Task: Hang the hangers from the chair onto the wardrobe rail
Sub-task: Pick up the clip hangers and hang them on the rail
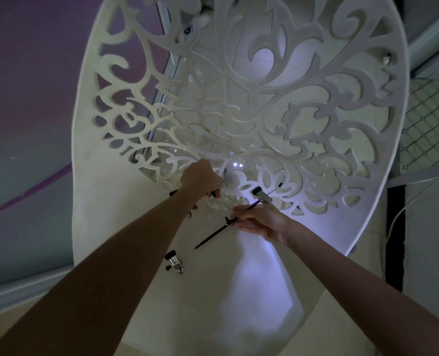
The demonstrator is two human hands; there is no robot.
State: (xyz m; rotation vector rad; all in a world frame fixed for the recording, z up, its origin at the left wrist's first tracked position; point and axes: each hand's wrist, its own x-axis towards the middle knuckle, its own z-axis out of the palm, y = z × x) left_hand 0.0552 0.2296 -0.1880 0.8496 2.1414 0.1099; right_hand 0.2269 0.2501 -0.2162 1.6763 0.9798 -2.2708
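Left hand (200, 179) hides hanger hooks (214, 201); grip unclear.

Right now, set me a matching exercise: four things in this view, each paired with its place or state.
Things:
1. left hand
2. right hand
3. loose clip
4. chair

Places or states:
A. lies alone on the seat, nearest the camera
B. white, back cut in scrollwork
C. closed at the wire hooks near the backrest
D. fingers on the thin black hanger bar

Pairs: 1-C, 2-D, 3-A, 4-B
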